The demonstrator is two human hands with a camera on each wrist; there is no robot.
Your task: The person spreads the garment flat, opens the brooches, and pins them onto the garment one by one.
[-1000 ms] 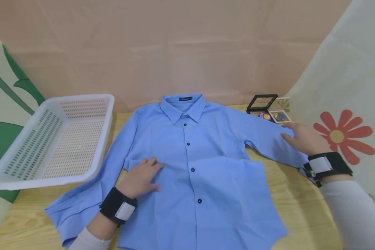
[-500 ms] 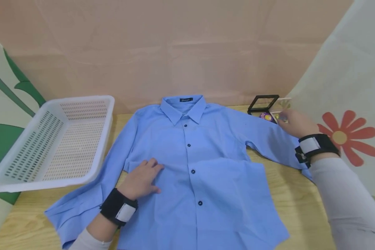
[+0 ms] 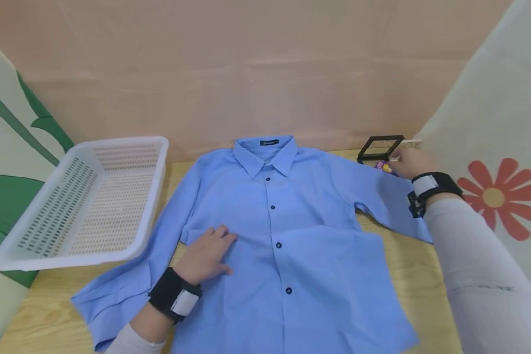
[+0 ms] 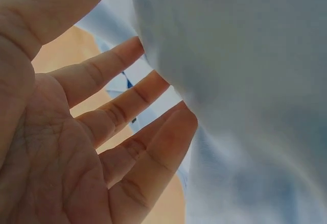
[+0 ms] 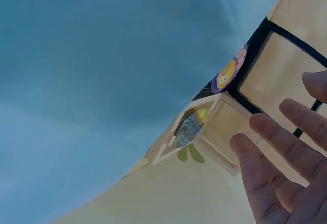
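A blue button-up shirt [image 3: 256,206] lies spread front-up on the wooden table, its collar at the far side. My left hand [image 3: 205,255] rests on its left half, fingers spread and the thumb apart; the left wrist view shows the fingertips against the cloth. Over by the far right sleeve, my right hand [image 3: 411,162] is at two small opened display cases. In the right wrist view its loosely bent fingers overlap the clear lid of the white case [image 5: 217,99], beside the black case [image 5: 253,89]. A purple-and-yellow round badge [image 5: 229,75] and a grey-and-yellow oval piece [image 5: 190,129] sit in these cases.
A white perforated plastic basket [image 3: 110,206] stands on the left, over the shirt's left sleeve edge. A beige cloth [image 3: 265,69] hangs behind the table. White curtains with a red flower [image 3: 493,196] and green leaves [image 3: 53,132] flank it.
My right hand has moved from above the right sleeve, leftward and away, to the two small cases, now covering most of the white one. My left hand stays in place on the shirt.
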